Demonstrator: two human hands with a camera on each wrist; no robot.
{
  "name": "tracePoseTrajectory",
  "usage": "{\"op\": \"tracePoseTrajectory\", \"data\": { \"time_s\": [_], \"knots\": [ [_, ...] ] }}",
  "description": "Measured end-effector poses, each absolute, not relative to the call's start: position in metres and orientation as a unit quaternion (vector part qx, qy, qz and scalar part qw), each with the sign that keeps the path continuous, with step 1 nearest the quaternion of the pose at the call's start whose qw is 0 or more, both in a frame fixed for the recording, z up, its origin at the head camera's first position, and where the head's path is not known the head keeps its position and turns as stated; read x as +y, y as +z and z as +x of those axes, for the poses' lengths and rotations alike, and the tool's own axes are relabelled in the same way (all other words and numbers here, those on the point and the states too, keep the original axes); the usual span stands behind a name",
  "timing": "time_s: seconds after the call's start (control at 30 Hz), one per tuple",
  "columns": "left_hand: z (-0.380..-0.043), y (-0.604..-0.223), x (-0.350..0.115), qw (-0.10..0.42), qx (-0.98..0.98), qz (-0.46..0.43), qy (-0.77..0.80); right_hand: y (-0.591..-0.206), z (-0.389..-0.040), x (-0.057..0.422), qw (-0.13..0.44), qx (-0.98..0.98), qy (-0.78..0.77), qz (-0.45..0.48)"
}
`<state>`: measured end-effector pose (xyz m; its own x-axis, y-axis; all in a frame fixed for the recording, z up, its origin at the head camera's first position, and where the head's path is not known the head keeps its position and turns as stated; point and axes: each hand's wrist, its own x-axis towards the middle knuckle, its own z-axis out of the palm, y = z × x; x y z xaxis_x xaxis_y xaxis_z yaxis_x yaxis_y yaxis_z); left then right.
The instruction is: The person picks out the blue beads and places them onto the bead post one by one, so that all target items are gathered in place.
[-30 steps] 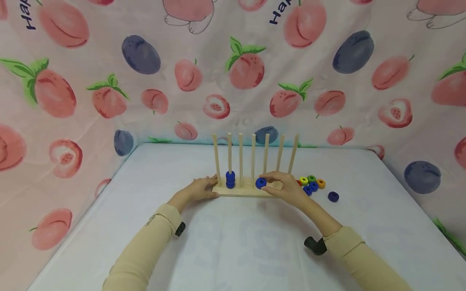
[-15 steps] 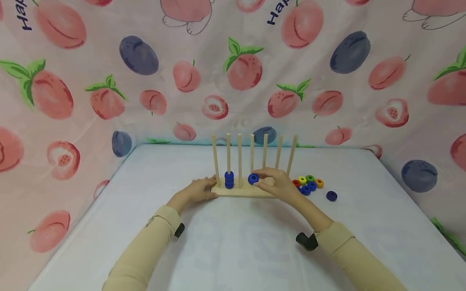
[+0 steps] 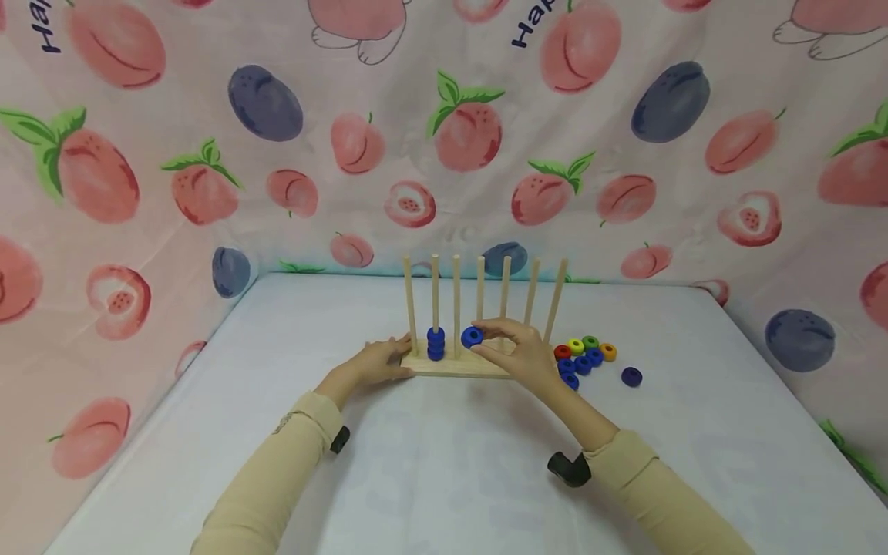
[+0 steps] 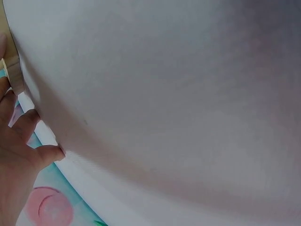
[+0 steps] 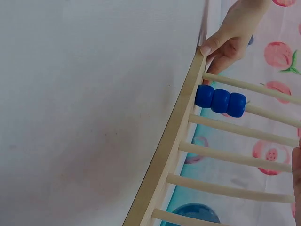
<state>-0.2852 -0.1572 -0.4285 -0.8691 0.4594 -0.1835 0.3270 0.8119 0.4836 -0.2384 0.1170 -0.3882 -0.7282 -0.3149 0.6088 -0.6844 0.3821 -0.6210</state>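
In the head view, a wooden peg stand with a row of upright pegs sits on the white table. My left hand holds the left end of its base, thumb at the front; the right wrist view also shows this hand there. Between thumb and fingertips, my right hand pinches a blue bead, raised in front of the stand between the third and fourth pegs from the left. Three blue beads are stacked on the second peg. The right hand hides part of the base's right side.
Loose beads lie right of the stand: a red bead, a yellow bead, a green bead, an orange bead and several blue ones. One dark blue bead lies apart. A patterned cloth hangs behind the table.
My right hand has moved left and slightly up with the blue bead, uncovering more loose beads beside the stand. The left hand stays at the base's end.
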Motion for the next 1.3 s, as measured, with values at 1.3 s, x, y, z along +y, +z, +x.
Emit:
{"op": "tracePoseTrajectory", "data": {
  "time_s": [1.3],
  "knots": [
    [-0.285, -0.43, -0.157, 0.151, 0.939, 0.209, 0.225, -0.361, -0.248, 0.08, 0.316, -0.737, 0.483, 0.353]
  ]
}}
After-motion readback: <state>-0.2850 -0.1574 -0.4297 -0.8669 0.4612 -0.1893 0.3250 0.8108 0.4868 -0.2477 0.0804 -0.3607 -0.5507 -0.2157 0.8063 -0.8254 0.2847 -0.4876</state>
